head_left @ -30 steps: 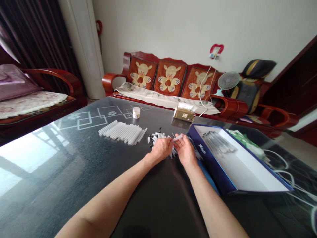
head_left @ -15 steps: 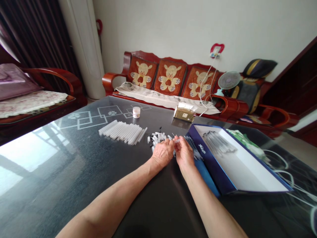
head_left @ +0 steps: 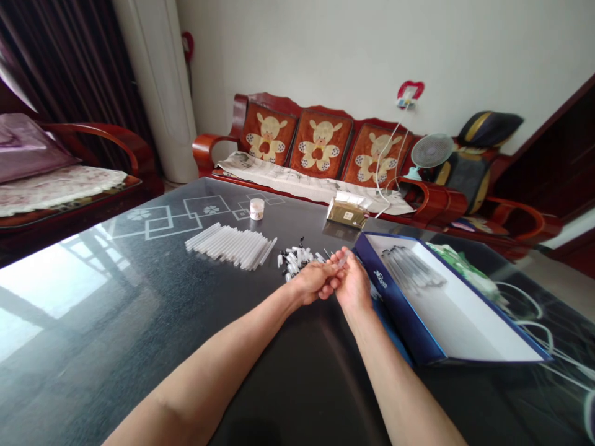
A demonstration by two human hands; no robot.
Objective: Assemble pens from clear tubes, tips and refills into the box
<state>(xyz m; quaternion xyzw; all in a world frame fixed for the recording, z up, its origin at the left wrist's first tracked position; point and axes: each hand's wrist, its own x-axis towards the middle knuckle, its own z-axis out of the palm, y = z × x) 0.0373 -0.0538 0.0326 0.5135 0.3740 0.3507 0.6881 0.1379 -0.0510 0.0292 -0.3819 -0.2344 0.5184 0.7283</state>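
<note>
On the dark glass tabletop [head_left: 116, 322], a row of translucent tubes [head_left: 230, 246] lies at ten o'clock from the hands, and a heap of small white and black pieces [head_left: 295, 261] lies at eleven. The left hand [head_left: 312, 282] reaches across to the right hand [head_left: 354, 286], whose fingertips pinch a small clear tube [head_left: 343, 261], mostly hidden; the left hand's hold cannot be made out. A blue box [head_left: 395, 303] sits at three o'clock.

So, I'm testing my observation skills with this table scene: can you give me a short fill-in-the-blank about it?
The long translucent tubes lie side by side in a ____, left of the pile of short white pieces.
Of the left hand and right hand, the ____ one is nearer that pile.
The open box has a white inside and a dark ____ rim.

Missing words: row; left; blue
</note>
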